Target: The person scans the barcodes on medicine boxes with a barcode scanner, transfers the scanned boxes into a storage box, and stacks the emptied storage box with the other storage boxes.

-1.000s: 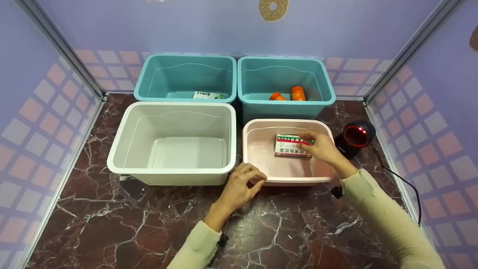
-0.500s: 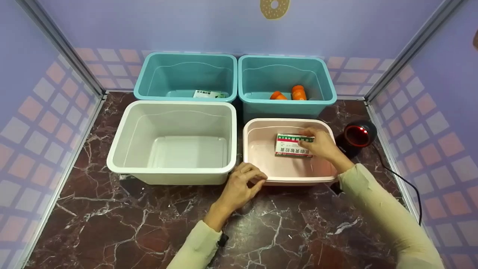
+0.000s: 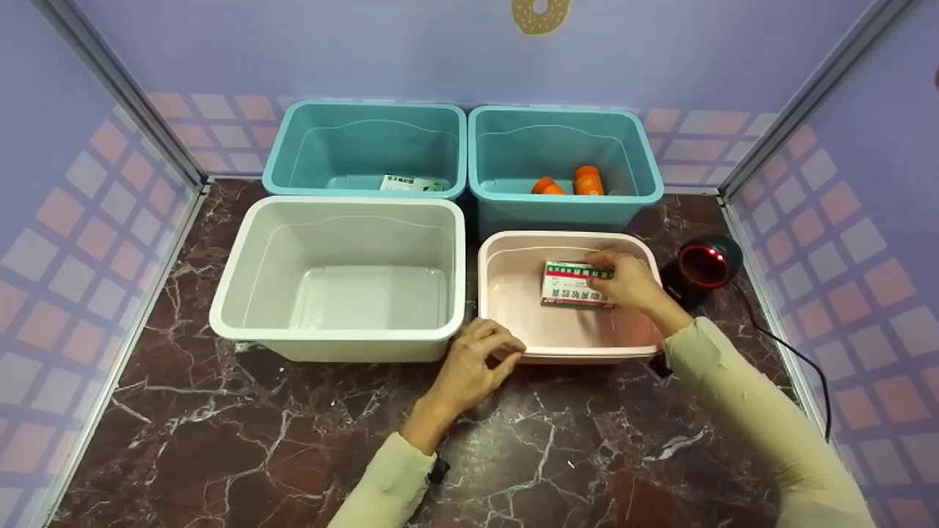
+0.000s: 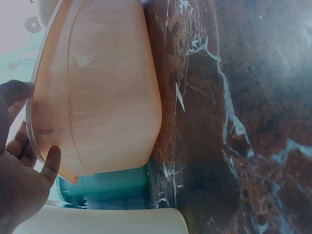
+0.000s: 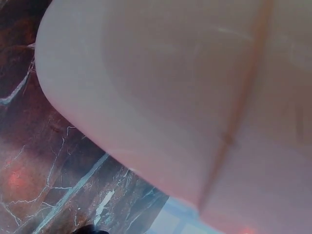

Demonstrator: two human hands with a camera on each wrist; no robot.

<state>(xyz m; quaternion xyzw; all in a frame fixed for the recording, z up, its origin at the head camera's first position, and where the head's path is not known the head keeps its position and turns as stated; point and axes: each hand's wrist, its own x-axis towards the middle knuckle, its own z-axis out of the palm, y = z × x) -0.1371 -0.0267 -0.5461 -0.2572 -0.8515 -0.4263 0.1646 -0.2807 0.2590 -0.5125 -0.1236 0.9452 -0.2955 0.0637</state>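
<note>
My right hand (image 3: 629, 284) reaches into the pink bin (image 3: 579, 351) and holds the right end of a white, green and red medicine box (image 3: 566, 286), which is tilted inside. The fingers partly cover the box. At the bin's near left corner, my left hand (image 3: 473, 365) grips the rim. In the left wrist view, the left thumb (image 4: 51, 165) lies against the pink bin's outer wall (image 4: 112, 92) and other fingers are at the rim. The right wrist view is filled mostly by the pink bin's wall (image 5: 146, 97); neither right hand nor box appears there.
A white bin (image 3: 337, 335) stands left of the pink one. Behind are two teal bins, the left one (image 3: 367, 110) with a white box (image 3: 407, 183), the right one (image 3: 565, 198) with orange bottles (image 3: 587, 181). A black scanner (image 3: 704, 268) with red light and a cable stands right.
The right hand and forearm have shifted slightly, and the fingers' place on the medicine box has moved a little towards its right end. The left hand has stayed at the rim.
</note>
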